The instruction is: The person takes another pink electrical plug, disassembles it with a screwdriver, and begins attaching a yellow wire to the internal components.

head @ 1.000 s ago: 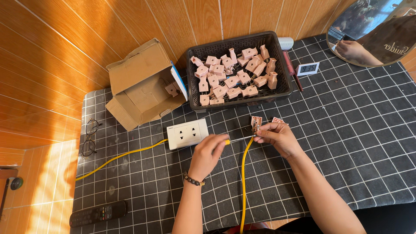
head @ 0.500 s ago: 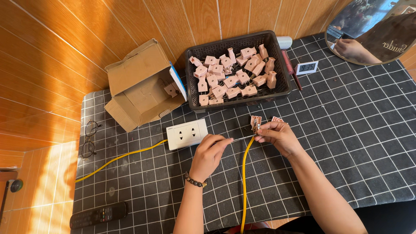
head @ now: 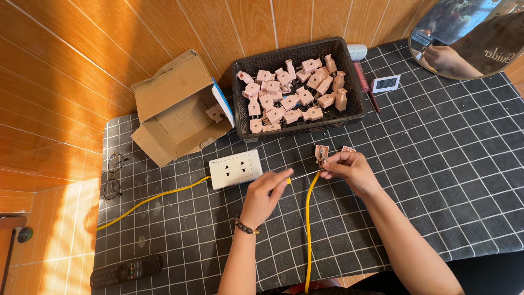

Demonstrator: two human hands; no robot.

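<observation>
Head view, frame centre: right hand point(head: 349, 169) pinched on small pink plastic plug point(head: 321, 154), steadying it; left hand point(head: 266, 191) closed on yellow-handled screwdriver point(head: 297, 176), tip aimed rightward at plug.

A yellow cable point(head: 308, 229) runs by the right hand point(head: 349, 170); beyond it, pink plugs point(head: 292, 98) fill a black basket point(head: 243, 125) on black white-gridded cloth point(head: 436, 164).

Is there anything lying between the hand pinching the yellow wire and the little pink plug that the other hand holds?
Nothing visible does. The left hand pinches the yellow wire near its end, and the right hand holds the pink plug just above the checked cloth. Only a bare stretch of cloth lies between them; the white socket box sits off to the left.
</observation>
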